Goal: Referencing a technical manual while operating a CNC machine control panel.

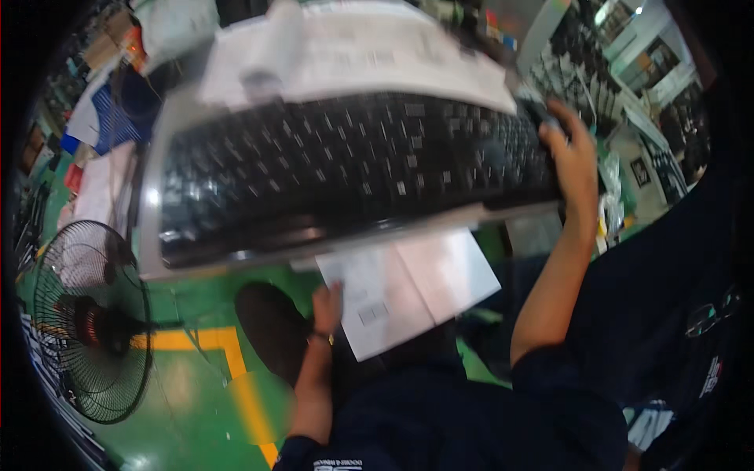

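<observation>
A black keyboard lies across a grey-edged desk surface in front of me, blurred by motion. At its right end my right hand is closed, fingers bent over a small dark thing that looks like a computer mouse. Below the desk's front edge, over my lap, is a white paper with a fold or seam down it and some print. My left hand is closed on the paper's left edge; its fingers are smeared. Loose white sheets lie behind the keyboard, one curled up on the left.
A black fan stands on the green floor at the left, near a yellow floor line. Dark clothing with eyeglasses on it shows at the right. Cluttered goods and a white bag fill the far left.
</observation>
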`<state>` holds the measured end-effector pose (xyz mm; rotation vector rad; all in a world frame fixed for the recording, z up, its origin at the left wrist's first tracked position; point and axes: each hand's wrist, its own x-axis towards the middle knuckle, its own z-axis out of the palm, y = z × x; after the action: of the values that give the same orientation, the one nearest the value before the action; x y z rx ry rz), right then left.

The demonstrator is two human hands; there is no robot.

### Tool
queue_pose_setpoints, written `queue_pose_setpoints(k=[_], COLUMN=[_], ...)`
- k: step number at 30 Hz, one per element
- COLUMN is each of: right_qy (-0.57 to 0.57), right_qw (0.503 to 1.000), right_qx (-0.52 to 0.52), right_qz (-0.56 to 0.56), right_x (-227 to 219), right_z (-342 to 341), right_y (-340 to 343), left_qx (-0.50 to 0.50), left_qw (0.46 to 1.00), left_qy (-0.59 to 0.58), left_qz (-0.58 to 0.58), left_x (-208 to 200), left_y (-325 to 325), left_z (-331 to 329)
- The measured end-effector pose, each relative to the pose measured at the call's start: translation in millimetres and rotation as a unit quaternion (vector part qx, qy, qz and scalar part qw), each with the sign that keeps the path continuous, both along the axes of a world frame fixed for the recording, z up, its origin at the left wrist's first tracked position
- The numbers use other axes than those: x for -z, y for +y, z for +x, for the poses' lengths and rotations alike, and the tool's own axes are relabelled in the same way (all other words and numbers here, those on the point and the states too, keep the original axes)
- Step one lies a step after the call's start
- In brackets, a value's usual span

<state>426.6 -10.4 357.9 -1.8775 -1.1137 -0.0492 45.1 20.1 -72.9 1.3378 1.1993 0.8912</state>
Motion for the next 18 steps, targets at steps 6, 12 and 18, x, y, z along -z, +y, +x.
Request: queue_pose_setpoints(k=[6,12,18], right_qy=[0.020,0.023,-0.040], right_qw=[0.999,0.999,0.999], right_qx=[-0.032,-0.035,-0.018], right_qz=[-0.001,0.006,0.001], right_x=[14.6,27.7,23.2], right_z=[24.2,17.1,33.2], right_y=[-1.9,-9.2,-17.4], left_qx=[-0.002,-0.013,0.042], left_qw=[0.991,0.976,0.983], left_qy=[-0.076,-0.138,-0.037], left_qz=[-0.109,-0.165,-0.176], left_x=[17.6,30.7,9.4], left_y=[-1.6,-14.8,-17.1], left_z=[-12.0,-25.4,-7.1])
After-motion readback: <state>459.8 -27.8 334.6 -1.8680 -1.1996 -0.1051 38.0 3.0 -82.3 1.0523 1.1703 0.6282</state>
